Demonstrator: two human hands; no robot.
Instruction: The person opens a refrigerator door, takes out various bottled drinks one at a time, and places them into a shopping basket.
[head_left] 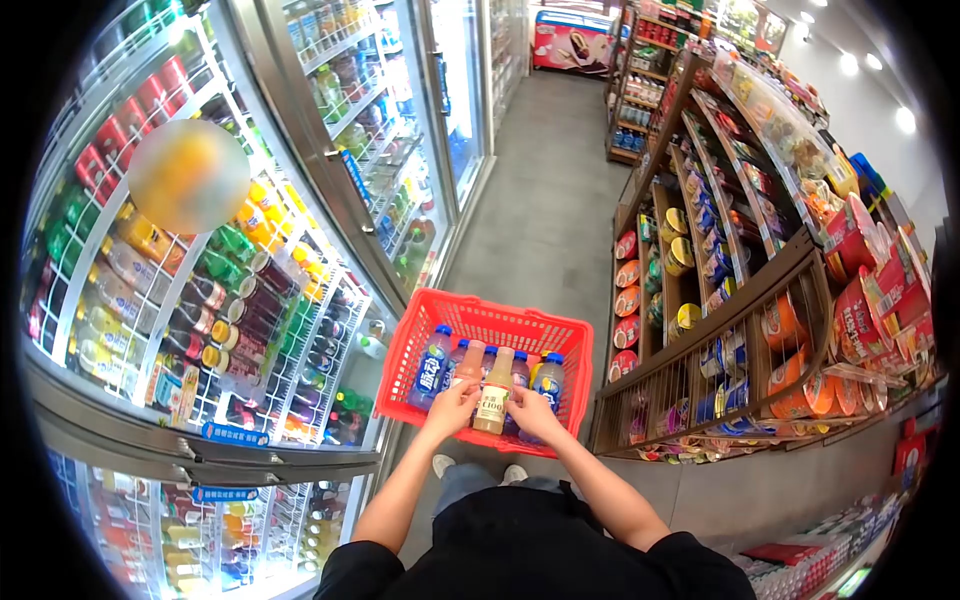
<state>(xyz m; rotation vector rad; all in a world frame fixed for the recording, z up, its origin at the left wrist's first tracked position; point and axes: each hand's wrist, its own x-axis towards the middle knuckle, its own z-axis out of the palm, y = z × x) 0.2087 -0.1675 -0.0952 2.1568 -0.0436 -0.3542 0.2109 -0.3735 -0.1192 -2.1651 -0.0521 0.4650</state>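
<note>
Bottle reading “C100” point(492, 408) is pinched between half-closed left hand point(453, 408) and right hand point(535, 413), near a “脉动” bottle point(432, 370).

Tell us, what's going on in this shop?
A person's left hand is at a pinkish bottle, and their right-hand fingers touch a tan bottle with a cream label. Both bottles are over or in a red plastic basket, which holds blue-capped bottles. Beside it is a glass-fronted drinks fridge.
</note>
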